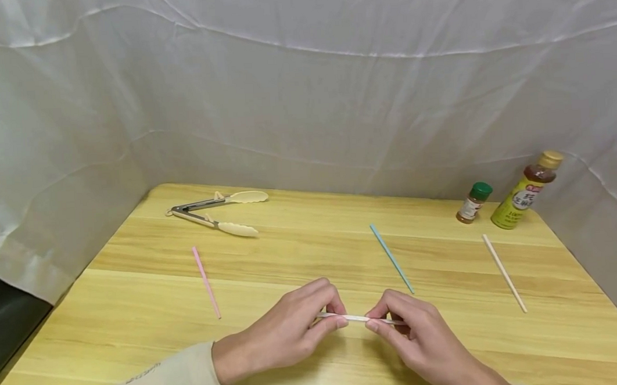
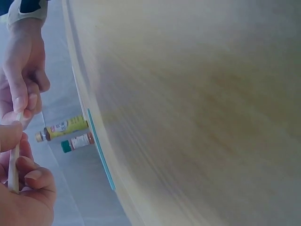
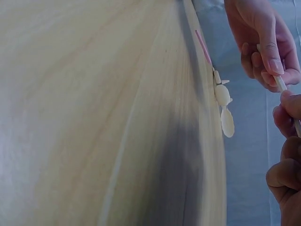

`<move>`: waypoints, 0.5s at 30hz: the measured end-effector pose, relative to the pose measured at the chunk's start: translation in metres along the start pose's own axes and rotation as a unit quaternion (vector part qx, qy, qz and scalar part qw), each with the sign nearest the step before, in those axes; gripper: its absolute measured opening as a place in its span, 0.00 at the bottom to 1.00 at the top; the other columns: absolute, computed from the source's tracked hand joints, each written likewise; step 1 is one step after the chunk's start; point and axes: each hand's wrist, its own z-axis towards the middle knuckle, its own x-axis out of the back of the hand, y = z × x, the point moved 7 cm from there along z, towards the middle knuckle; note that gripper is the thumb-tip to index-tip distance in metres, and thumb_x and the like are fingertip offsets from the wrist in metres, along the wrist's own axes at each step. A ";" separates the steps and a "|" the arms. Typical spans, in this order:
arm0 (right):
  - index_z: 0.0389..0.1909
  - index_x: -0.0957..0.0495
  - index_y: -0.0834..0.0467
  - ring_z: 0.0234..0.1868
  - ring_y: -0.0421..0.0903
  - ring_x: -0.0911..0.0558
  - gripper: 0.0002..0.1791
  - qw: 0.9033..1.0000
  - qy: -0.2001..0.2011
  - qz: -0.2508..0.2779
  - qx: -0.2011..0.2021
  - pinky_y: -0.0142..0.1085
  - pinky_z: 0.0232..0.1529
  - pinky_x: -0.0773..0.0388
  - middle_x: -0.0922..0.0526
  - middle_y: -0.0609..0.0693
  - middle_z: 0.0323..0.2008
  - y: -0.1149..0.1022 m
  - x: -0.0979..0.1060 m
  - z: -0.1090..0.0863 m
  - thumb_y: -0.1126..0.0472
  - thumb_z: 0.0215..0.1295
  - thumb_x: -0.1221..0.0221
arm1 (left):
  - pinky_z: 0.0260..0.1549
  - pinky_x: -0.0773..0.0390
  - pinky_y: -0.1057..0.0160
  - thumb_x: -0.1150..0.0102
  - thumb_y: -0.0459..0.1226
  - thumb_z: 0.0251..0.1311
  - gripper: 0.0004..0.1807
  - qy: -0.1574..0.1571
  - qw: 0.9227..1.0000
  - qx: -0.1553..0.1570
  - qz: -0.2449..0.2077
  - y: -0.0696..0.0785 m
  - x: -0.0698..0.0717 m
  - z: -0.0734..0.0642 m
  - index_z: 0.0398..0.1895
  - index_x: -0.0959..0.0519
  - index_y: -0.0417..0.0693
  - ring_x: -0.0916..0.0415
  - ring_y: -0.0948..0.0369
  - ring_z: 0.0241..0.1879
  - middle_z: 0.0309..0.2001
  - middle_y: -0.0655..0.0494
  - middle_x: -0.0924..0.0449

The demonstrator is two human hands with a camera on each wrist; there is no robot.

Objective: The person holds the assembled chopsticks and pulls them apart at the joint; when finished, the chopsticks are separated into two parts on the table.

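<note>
A slim whitish chopstick (image 1: 356,318) lies roughly level between my two hands, above the near part of the table. My left hand (image 1: 300,326) pinches its left part between thumb and fingers. The right part is gripped the same way by my right hand (image 1: 420,329), leaving a short bare stretch in the middle. Seen from the left wrist, the chopstick (image 2: 14,165) runs along the curled left fingers. Ahead of the right hand is a blue chopstick (image 1: 391,258); farther right lies a cream chopstick (image 1: 503,272). A pink chopstick (image 1: 206,282) is to the left.
Kitchen tongs (image 1: 207,215) with cream tips lie spread at the back left of the wooden table (image 1: 301,251). A green-capped spice jar (image 1: 471,204) and a yellow-labelled bottle (image 1: 523,196) stand at the back right. Grey cloth (image 1: 335,109) hangs behind the table.
</note>
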 end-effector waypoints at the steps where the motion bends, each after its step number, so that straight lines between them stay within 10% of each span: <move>1: 0.41 0.18 0.42 0.27 0.25 0.37 0.16 1.000 0.000 -0.001 0.002 0.22 0.24 0.34 0.27 0.35 0.28 0.000 0.000 0.000 0.70 0.70 0.30 | 0.37 0.26 0.74 0.38 0.42 0.80 0.04 0.001 1.000 -0.002 0.001 0.001 0.000 0.000 0.44 0.22 0.56 0.32 0.72 0.37 0.42 0.68 0.23; 15: 0.42 0.19 0.46 0.28 0.25 0.35 0.18 0.999 0.000 0.010 0.033 0.20 0.24 0.34 0.27 0.37 0.29 -0.002 0.003 -0.004 0.75 0.67 0.30 | 0.34 0.26 0.75 0.38 0.40 0.79 0.04 -0.006 1.000 -0.011 -0.021 0.005 -0.002 0.004 0.44 0.22 0.54 0.31 0.73 0.36 0.41 0.66 0.23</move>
